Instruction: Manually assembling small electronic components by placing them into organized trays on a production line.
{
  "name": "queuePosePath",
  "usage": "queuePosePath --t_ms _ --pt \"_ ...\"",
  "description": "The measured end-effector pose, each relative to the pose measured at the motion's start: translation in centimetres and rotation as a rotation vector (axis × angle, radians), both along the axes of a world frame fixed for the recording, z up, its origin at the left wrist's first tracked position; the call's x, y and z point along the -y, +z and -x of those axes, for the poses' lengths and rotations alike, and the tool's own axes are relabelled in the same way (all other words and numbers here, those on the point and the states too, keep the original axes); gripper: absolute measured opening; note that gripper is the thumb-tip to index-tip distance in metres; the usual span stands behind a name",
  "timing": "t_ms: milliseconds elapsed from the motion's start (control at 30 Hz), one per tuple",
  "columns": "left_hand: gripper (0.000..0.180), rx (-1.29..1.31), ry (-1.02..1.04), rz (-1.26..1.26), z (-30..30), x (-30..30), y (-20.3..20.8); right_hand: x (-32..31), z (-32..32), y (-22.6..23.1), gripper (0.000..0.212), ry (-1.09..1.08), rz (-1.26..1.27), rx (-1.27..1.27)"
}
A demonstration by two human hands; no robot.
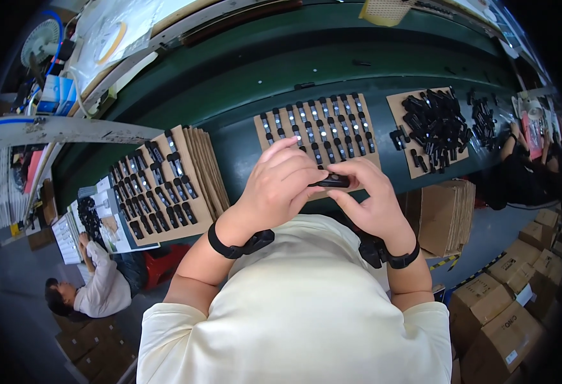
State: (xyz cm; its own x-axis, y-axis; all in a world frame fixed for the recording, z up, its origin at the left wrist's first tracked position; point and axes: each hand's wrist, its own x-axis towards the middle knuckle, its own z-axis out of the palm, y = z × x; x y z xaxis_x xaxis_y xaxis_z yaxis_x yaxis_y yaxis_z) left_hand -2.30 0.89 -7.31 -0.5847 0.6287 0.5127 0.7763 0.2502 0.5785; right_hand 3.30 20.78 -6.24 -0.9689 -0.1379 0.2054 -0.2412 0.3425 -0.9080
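A small black oblong device (334, 181) with a rounded end is held between both hands in front of my chest. My left hand (281, 182) pinches it from the left, its fingers curled. My right hand (374, 195) has its fingertips and thumb around the device's right end. Just beyond my hands lies a cardboard sheet (375, 157) with small black-and-grey devices (324, 128) laid on it in rows. Part of the near side of that sheet is hidden by my hands.
To the left, similar devices cover a stack of cardboard sheets (207, 173). Loose black pieces (434, 125) are heaped on another sheet at the right. A green workbench (229, 153) runs across. One person (101, 281) sits at left; another (530, 166) at right. Cartons (508, 336) stand lower right.
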Motion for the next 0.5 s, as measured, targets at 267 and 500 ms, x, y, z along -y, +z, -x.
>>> queuePosePath --t_ms 267,500 --pt "0.037 0.278 0.048 0.271 -0.3 0.0 -3.3 -3.1 -1.3 -8.0 0.022 -0.082 -0.082 0.509" --pt "0.030 0.413 0.142 0.415 0.0 2.2 -6.8 -10.3 -3.5 -21.5 0.018 -0.465 -0.407 0.441"
